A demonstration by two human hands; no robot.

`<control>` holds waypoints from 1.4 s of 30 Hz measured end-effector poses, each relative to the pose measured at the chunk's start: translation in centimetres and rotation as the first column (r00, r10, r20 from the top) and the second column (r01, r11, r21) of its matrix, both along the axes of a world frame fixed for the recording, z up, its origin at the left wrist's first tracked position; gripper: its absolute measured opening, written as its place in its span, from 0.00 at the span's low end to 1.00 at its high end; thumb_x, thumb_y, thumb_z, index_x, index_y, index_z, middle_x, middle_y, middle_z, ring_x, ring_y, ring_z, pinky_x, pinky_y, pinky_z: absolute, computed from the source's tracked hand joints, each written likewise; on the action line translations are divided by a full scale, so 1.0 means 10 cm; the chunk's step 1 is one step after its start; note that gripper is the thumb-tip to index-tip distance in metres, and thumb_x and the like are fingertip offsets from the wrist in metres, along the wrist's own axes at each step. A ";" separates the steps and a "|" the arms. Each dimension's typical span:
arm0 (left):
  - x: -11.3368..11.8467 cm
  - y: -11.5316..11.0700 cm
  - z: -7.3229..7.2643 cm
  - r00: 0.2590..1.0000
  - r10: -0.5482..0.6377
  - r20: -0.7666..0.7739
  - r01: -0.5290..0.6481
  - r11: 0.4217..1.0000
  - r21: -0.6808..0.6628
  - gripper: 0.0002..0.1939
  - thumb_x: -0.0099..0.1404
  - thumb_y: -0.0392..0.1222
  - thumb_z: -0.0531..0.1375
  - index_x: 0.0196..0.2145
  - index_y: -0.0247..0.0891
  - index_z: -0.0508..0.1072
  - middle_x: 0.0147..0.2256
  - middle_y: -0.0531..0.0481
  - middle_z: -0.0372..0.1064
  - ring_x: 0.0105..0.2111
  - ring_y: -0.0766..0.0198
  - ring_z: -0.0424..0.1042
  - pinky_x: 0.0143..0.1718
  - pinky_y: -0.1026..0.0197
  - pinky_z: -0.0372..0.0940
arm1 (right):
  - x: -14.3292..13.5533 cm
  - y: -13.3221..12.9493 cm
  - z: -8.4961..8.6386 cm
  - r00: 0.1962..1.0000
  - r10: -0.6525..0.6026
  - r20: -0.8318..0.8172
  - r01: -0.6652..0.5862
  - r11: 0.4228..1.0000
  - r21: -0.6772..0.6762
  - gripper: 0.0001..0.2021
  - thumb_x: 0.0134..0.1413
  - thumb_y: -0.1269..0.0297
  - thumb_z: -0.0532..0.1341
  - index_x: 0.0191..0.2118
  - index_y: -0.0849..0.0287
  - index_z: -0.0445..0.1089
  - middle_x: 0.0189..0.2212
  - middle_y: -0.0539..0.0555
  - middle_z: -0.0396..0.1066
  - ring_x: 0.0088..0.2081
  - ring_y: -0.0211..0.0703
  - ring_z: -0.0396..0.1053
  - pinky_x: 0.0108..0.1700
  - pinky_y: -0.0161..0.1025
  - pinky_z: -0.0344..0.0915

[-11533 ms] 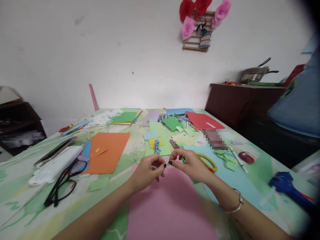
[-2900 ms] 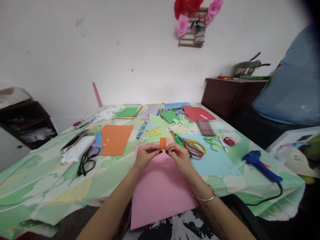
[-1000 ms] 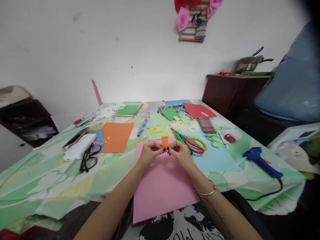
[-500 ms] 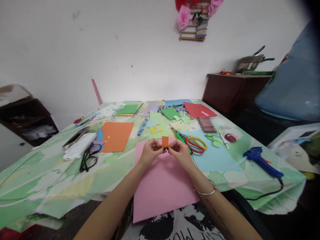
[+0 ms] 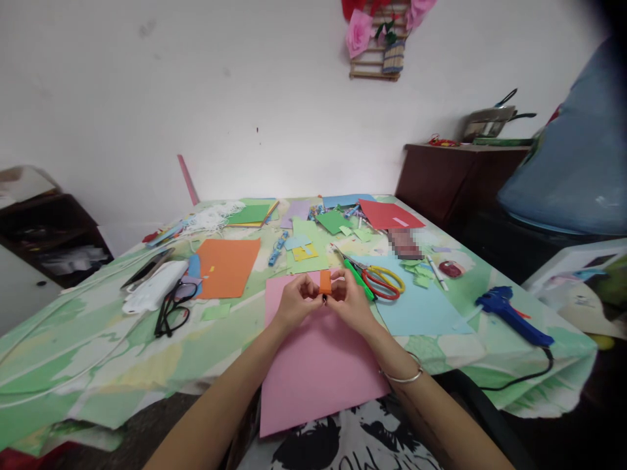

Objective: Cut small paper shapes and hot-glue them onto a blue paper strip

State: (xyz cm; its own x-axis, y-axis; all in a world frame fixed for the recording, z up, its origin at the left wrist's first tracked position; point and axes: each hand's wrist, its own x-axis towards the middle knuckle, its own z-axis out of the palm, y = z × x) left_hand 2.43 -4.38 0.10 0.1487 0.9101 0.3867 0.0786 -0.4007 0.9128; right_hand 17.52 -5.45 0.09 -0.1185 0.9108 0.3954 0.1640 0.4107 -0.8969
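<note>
A small piece of orange paper [image 5: 325,282] is pinched between my two hands, its near edge bent. My left hand [image 5: 297,301] grips its left side with thumb and fingers. On its right side, my right hand [image 5: 351,299] holds it with thumb below and fingers curled above. Both hands are over a large pink sheet of paper [image 5: 318,372], which reaches past the table's front edge toward my lap. Just right of my right hand lie scissors with red and yellow handles [image 5: 386,282] and a green-handled tool [image 5: 360,279], on a light blue sheet [image 5: 426,310].
To the left are an orange sheet [image 5: 230,267], black glasses [image 5: 174,310], a white power strip [image 5: 154,287] and a phone [image 5: 147,269]. A blue glue gun [image 5: 514,316] with its cord lies at right. Behind are a red sheet [image 5: 389,214], green paper scraps and white string [image 5: 213,219].
The orange piece was flat and upright; now it is bent over between the fingers. My right hand's fingers have risen and curled around its side.
</note>
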 end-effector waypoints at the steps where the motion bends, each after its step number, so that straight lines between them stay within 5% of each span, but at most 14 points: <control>1: 0.00 -0.01 0.01 1.000 0.001 -0.011 -0.001 1.000 0.008 0.14 0.48 0.34 0.61 0.21 0.38 0.55 0.21 0.58 0.57 0.22 0.71 0.58 0.26 0.66 0.58 | 0.00 0.00 0.00 1.000 0.005 0.000 -0.005 1.000 -0.006 0.19 0.41 0.72 0.59 0.41 0.54 0.56 0.25 0.46 0.70 0.25 0.38 0.68 0.28 0.35 0.63; 18: 0.05 -0.05 0.04 0.979 0.081 -0.190 -0.050 0.986 0.161 0.11 0.47 0.31 0.57 0.19 0.38 0.55 0.19 0.59 0.55 0.21 0.71 0.54 0.24 0.66 0.51 | -0.01 -0.03 0.05 0.991 -0.058 0.118 0.051 0.997 0.059 0.23 0.39 0.75 0.57 0.45 0.54 0.57 0.22 0.44 0.68 0.22 0.37 0.62 0.28 0.34 0.58; 29: 0.08 -0.05 0.06 0.971 0.160 -0.180 -0.136 0.981 0.136 0.12 0.48 0.34 0.58 0.20 0.39 0.54 0.19 0.60 0.54 0.21 0.71 0.55 0.24 0.67 0.53 | 0.01 -0.02 0.02 0.982 -0.106 0.155 0.096 0.993 0.072 0.20 0.41 0.73 0.57 0.44 0.55 0.58 0.21 0.43 0.66 0.24 0.37 0.62 0.29 0.33 0.58; 36: 0.03 -0.03 0.02 0.989 0.114 -0.094 -0.110 0.993 0.048 0.13 0.49 0.33 0.59 0.23 0.39 0.54 0.21 0.58 0.61 0.25 0.68 0.68 0.28 0.66 0.61 | 0.02 0.00 0.02 0.987 -0.098 0.125 0.092 0.994 0.053 0.21 0.41 0.74 0.56 0.45 0.56 0.59 0.21 0.44 0.64 0.24 0.36 0.63 0.30 0.33 0.59; 42: 0.02 -0.06 0.08 0.998 -0.070 -0.004 0.070 0.995 -0.073 0.13 0.52 0.36 0.61 0.36 0.37 0.64 0.31 0.49 0.72 0.32 0.63 0.73 0.35 0.61 0.67 | 0.01 -0.02 0.06 0.996 -0.042 0.077 0.042 0.999 0.012 0.20 0.42 0.73 0.57 0.46 0.57 0.60 0.22 0.44 0.67 0.24 0.36 0.65 0.29 0.33 0.61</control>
